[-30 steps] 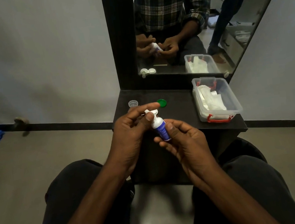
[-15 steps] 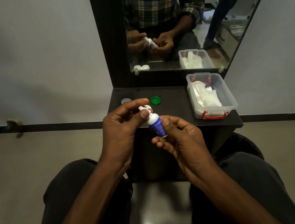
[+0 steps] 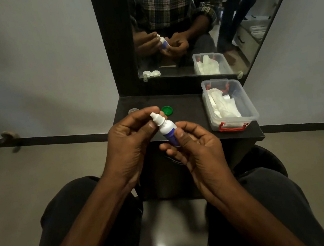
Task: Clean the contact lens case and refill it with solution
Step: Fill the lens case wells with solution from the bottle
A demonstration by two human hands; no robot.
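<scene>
— Which step?
— Opening the solution bottle (image 3: pixel 169 131), mid frame above the tabletop (image 3: pixel 187 107). Right hand (image 3: pixel 199 149) fingers wrapped round the body; left hand (image 3: pixel 130 139) fingers pinching near the white tip. Next: tip over the case, squeeze softly.
— Hard to see?
— Lens case hidden behind hands, only seen in mirror (image 3: pixel 151 74), upper middle. Green cap (image 3: pixel 166 110) beside.
</scene>
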